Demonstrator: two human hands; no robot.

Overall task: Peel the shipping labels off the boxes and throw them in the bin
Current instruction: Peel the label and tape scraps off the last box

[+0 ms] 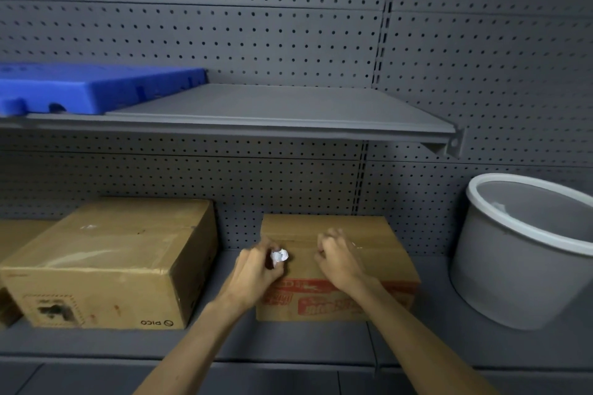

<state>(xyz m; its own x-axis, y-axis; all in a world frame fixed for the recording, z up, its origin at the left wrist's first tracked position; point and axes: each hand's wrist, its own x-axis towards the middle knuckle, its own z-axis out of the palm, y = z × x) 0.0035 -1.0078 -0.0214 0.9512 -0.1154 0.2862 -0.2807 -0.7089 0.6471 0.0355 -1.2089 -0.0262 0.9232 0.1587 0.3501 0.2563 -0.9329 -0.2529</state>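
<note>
A small cardboard box (378, 234) with red print on its front stands on the lower shelf. Over its top, my left hand (256, 269) pinches a crumpled white label ball (279, 256). My right hand (337, 256) hovers over the box top with its fingers curled, and a small white scrap (356, 246) shows on the box beside its fingertips. Whether it grips anything is unclear. A grey bin with a white rim (526, 228) stands tilted at the right, with a white scrap inside.
A larger cardboard box (122, 253) marked PICO stands to the left, with part of another box (12, 234) at the far left. A grey upper shelf (288, 119) carries a blue plastic piece (96, 86). Pegboard lines the back.
</note>
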